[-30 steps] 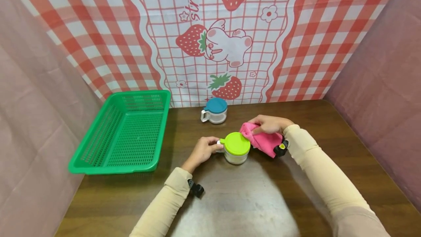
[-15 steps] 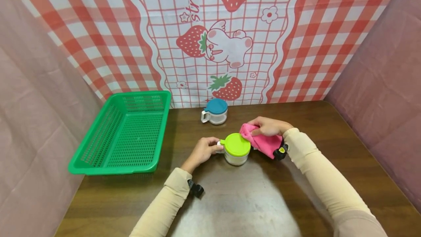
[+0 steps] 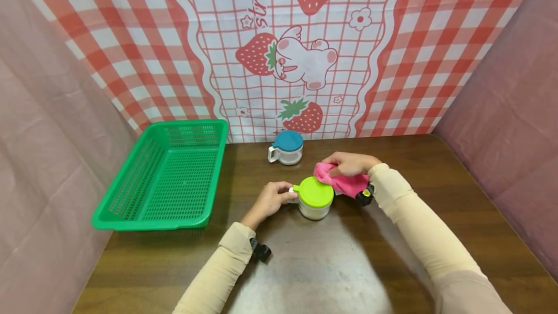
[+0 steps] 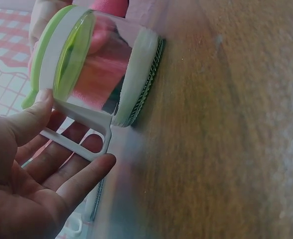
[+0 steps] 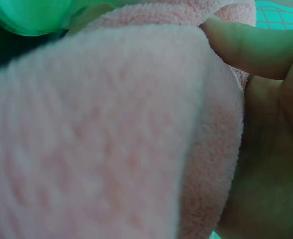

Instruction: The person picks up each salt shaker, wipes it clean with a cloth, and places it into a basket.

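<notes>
A clear glass jar (image 3: 315, 211) with a lime-green lid (image 3: 316, 192) stands on the table in the head view. My left hand (image 3: 271, 201) holds its white side handle (image 4: 81, 130), thumb above and fingers below, as the left wrist view shows. In my right hand (image 3: 350, 163) is a pink cloth (image 3: 344, 182), pinched between thumb and fingers and pressed against the jar's far right side and lid edge. The cloth (image 5: 101, 129) fills most of the right wrist view and hides the fingertips there.
Behind the green-lidded jar stands a similar jar with a blue lid (image 3: 288, 140) and a white handle. A green plastic basket (image 3: 214, 173) sits at the left of the wooden table (image 3: 436, 212). A strawberry-patterned checked cloth (image 3: 174, 76) hangs along the back.
My right hand and the pink cloth have shifted slightly left, further over the lid's far edge. The left hand keeps its hold on the handle, and the jar stays in place.
</notes>
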Demonstrator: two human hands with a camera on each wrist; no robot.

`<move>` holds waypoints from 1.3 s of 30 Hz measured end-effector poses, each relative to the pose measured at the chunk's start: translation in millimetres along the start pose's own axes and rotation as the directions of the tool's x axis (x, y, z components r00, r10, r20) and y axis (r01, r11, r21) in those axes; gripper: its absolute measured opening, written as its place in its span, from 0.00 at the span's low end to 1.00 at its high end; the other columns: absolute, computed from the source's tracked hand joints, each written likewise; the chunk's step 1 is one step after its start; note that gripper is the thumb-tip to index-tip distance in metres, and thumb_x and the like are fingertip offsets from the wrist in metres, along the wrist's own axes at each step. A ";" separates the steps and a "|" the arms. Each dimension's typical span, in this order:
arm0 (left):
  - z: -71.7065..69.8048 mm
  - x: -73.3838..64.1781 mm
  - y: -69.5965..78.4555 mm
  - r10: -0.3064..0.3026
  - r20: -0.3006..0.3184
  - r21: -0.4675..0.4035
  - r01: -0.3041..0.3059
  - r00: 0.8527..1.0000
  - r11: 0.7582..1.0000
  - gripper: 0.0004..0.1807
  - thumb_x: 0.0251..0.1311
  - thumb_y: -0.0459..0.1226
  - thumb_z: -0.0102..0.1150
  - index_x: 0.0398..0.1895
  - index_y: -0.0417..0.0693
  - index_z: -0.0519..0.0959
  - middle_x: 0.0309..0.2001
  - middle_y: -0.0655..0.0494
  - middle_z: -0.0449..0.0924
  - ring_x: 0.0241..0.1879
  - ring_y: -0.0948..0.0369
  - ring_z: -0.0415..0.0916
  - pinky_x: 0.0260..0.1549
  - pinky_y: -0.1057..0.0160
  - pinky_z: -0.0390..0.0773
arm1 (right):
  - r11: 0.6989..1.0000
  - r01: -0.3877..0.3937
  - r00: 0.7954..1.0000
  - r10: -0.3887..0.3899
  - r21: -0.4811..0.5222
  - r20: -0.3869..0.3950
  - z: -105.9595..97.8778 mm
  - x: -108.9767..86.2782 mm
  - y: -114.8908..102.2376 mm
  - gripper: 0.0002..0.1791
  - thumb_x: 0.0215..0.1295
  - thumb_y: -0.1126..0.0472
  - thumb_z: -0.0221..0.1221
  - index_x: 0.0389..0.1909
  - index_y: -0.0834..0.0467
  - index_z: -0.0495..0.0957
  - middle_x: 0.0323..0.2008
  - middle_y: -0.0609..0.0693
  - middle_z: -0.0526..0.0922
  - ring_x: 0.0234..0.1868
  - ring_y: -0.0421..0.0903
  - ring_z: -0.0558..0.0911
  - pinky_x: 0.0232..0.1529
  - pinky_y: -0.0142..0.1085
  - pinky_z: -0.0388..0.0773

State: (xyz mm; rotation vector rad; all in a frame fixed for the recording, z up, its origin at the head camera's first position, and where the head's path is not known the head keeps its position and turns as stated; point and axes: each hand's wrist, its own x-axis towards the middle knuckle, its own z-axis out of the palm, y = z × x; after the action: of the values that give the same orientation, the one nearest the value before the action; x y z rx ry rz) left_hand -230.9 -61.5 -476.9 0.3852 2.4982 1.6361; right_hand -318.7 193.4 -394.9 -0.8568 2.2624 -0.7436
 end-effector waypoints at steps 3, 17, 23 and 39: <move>1.1 0.3 -0.3 -0.002 -0.001 -0.003 0.002 1.000 1.000 0.11 0.59 0.33 0.65 0.42 0.35 0.83 0.35 0.41 0.85 0.34 0.47 0.82 0.31 0.65 0.82 | 1.000 -0.008 1.000 0.008 -0.020 0.030 -3.1 4.2 -3.7 0.15 0.65 0.64 0.54 0.50 0.53 0.81 0.35 0.48 0.79 0.34 0.42 0.76 0.36 0.33 0.73; -2.6 1.9 0.4 0.012 -0.024 0.049 -0.010 1.000 0.999 0.11 0.58 0.34 0.66 0.41 0.36 0.84 0.33 0.43 0.85 0.24 0.59 0.78 0.26 0.71 0.77 | 0.994 -0.048 0.982 0.065 -0.099 0.178 -13.8 35.5 -30.6 0.12 0.62 0.66 0.54 0.44 0.56 0.80 0.31 0.46 0.77 0.30 0.40 0.75 0.32 0.31 0.73; -0.9 -0.1 0.6 0.008 -0.020 0.031 -0.007 1.000 0.999 0.11 0.58 0.34 0.65 0.41 0.35 0.84 0.34 0.42 0.85 0.28 0.50 0.81 0.30 0.62 0.82 | 0.983 -0.098 0.964 0.132 -0.153 0.231 -11.8 49.6 -47.8 0.15 0.63 0.66 0.53 0.48 0.53 0.81 0.35 0.47 0.77 0.33 0.41 0.75 0.32 0.31 0.74; -1.3 2.0 -2.3 0.018 -0.008 0.039 -0.018 1.000 0.999 0.11 0.58 0.36 0.66 0.40 0.37 0.84 0.34 0.43 0.86 0.24 0.55 0.79 0.25 0.69 0.77 | 0.963 -0.144 0.913 0.218 -0.228 0.344 -6.4 83.4 -62.9 0.16 0.59 0.65 0.54 0.48 0.55 0.80 0.39 0.47 0.76 0.41 0.41 0.72 0.39 0.30 0.70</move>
State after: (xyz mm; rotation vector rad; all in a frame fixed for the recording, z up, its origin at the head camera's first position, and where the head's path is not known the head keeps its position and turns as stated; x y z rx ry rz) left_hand -233.5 -62.9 -478.4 0.4077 2.5428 1.6009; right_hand -350.0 95.4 -376.0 -0.7859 2.0600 -0.2469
